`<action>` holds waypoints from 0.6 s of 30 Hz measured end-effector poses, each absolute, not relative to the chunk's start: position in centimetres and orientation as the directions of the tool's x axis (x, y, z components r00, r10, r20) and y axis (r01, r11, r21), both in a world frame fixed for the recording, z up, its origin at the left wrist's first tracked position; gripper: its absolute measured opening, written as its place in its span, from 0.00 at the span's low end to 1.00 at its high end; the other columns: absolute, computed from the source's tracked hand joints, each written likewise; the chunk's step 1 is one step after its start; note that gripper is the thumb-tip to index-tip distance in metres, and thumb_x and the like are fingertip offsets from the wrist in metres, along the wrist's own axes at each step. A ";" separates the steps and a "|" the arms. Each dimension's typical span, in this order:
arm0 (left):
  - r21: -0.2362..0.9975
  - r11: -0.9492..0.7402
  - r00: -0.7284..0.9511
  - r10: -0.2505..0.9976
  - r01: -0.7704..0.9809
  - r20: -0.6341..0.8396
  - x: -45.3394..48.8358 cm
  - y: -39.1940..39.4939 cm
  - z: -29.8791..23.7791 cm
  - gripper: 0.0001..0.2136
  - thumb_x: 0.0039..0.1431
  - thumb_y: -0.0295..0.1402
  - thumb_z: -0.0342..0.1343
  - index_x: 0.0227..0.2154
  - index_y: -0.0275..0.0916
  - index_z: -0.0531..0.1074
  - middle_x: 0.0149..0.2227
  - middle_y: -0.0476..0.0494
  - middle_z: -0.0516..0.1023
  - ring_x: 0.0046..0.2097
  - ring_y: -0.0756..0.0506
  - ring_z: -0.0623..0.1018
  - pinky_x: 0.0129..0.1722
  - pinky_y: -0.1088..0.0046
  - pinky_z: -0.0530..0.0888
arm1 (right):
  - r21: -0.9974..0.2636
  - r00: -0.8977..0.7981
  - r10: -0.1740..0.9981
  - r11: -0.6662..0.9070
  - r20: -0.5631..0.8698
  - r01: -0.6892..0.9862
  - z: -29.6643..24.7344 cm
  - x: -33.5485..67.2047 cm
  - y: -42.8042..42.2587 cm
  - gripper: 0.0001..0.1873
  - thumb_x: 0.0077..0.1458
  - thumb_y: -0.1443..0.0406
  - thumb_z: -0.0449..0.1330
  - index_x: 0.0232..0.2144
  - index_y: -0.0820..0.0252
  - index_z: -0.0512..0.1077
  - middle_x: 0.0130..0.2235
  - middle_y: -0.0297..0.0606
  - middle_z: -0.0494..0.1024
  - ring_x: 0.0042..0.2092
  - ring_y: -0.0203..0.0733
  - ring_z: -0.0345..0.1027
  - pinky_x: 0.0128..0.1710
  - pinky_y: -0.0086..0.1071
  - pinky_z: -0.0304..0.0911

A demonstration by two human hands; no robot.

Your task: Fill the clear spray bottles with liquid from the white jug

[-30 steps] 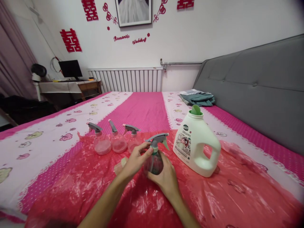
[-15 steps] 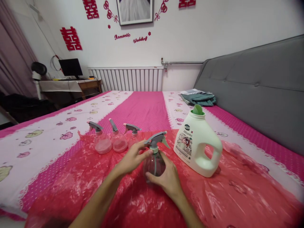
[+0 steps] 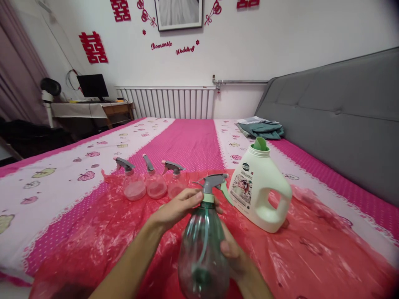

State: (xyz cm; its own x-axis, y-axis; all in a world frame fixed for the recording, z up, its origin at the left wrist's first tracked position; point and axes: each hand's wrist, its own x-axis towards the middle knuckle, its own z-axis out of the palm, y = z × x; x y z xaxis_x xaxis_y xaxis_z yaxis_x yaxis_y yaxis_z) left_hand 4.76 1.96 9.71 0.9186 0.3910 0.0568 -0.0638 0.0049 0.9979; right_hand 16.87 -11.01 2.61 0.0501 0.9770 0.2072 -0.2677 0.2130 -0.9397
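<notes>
A clear, green-tinted spray bottle (image 3: 202, 249) with a grey trigger head is upright close in front of me, its dip tube visible inside. My left hand (image 3: 181, 205) is closed around the pale green collar at its neck. My right hand (image 3: 235, 253) grips the right side of the body, with some fingers hidden behind it. To the right stands a white jug (image 3: 258, 199) with a green piece in its mouth. Three smaller-looking spray bottles stand to the left: one (image 3: 134, 189), a second (image 3: 156, 187) and a third (image 3: 176, 186) partly behind my left hand.
Red plastic sheeting (image 3: 102, 241) covers the near part of the bed, wrinkled under the bottles. Folded clothes (image 3: 262, 128) lie farther back, by the grey headboard (image 3: 336, 99). A radiator (image 3: 168, 103) runs along the wall, and a desk with a monitor (image 3: 93, 86) is at the left.
The held spray bottle has come nearer to me and looks much larger. Its nozzle has swung slightly rightward and down. My right hand has moved down and to the right with the body.
</notes>
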 end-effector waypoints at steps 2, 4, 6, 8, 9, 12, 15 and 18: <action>0.995 0.065 0.947 0.317 -0.070 0.046 4.6 2.0 9.8 0.30 0.61 0.62 0.61 0.40 0.36 0.86 0.41 0.32 0.87 0.45 0.34 0.85 0.46 0.62 0.77 | -0.923 -0.003 0.980 0.185 0.197 -0.339 2.6 16.5 -11.5 0.53 0.36 0.21 0.59 0.48 0.54 0.76 0.35 0.43 0.81 0.35 0.55 0.79 0.35 0.47 0.77; 0.994 0.080 0.952 0.300 -0.081 0.054 4.6 2.0 10.0 0.28 0.61 0.60 0.61 0.39 0.36 0.86 0.42 0.33 0.87 0.48 0.33 0.84 0.47 0.62 0.76 | -0.912 -0.023 0.980 0.175 0.197 -0.370 2.7 16.4 -11.6 0.52 0.34 0.23 0.63 0.47 0.54 0.76 0.36 0.43 0.81 0.36 0.54 0.78 0.37 0.47 0.77; 0.991 0.089 0.946 0.318 -0.100 0.066 4.8 1.8 10.1 0.27 0.60 0.59 0.60 0.39 0.36 0.85 0.44 0.33 0.87 0.51 0.32 0.82 0.49 0.62 0.75 | -0.909 -0.013 0.979 0.186 0.205 -0.374 3.0 16.5 -11.4 0.48 0.35 0.28 0.69 0.48 0.53 0.76 0.39 0.43 0.81 0.39 0.53 0.78 0.39 0.45 0.76; 0.993 0.052 0.916 0.394 -0.104 0.075 5.0 1.4 10.0 0.29 0.62 0.61 0.58 0.41 0.36 0.84 0.47 0.33 0.85 0.53 0.32 0.81 0.51 0.61 0.74 | -0.906 0.002 0.975 0.206 0.221 -0.369 3.5 16.9 -11.1 0.44 0.37 0.35 0.73 0.50 0.54 0.76 0.42 0.43 0.81 0.42 0.52 0.78 0.42 0.42 0.76; 0.996 0.014 0.893 0.444 -0.093 0.078 5.0 1.3 9.9 0.30 0.62 0.62 0.58 0.42 0.36 0.84 0.47 0.34 0.85 0.54 0.33 0.80 0.51 0.61 0.73 | -0.903 0.010 0.972 0.221 0.234 -0.367 3.7 17.1 -11.0 0.44 0.38 0.37 0.74 0.52 0.54 0.75 0.43 0.43 0.82 0.44 0.52 0.78 0.45 0.42 0.75; 0.998 -0.066 0.825 0.563 -0.002 0.039 5.0 0.9 9.5 0.31 0.59 0.64 0.62 0.43 0.36 0.81 0.46 0.36 0.83 0.51 0.35 0.79 0.51 0.62 0.72 | -0.896 0.029 0.960 0.271 0.279 -0.352 3.9 17.6 -11.0 0.44 0.43 0.42 0.76 0.58 0.53 0.72 0.49 0.44 0.82 0.50 0.53 0.78 0.54 0.43 0.72; 0.999 -0.032 0.802 0.597 -0.013 0.029 5.1 0.8 9.4 0.30 0.54 0.60 0.69 0.44 0.37 0.79 0.43 0.41 0.81 0.46 0.39 0.78 0.49 0.64 0.72 | -0.897 0.024 0.951 0.298 0.307 -0.326 3.4 17.9 -11.2 0.43 0.45 0.46 0.77 0.59 0.54 0.71 0.54 0.46 0.81 0.55 0.53 0.76 0.56 0.43 0.70; 0.995 -0.003 0.819 0.568 -0.104 0.088 5.2 1.1 9.6 0.28 0.54 0.55 0.73 0.49 0.38 0.79 0.45 0.40 0.82 0.46 0.41 0.79 0.48 0.67 0.72 | -0.887 0.016 0.951 0.294 0.309 -0.357 3.1 18.0 -11.3 0.41 0.44 0.49 0.78 0.58 0.53 0.72 0.52 0.42 0.81 0.52 0.48 0.75 0.53 0.38 0.69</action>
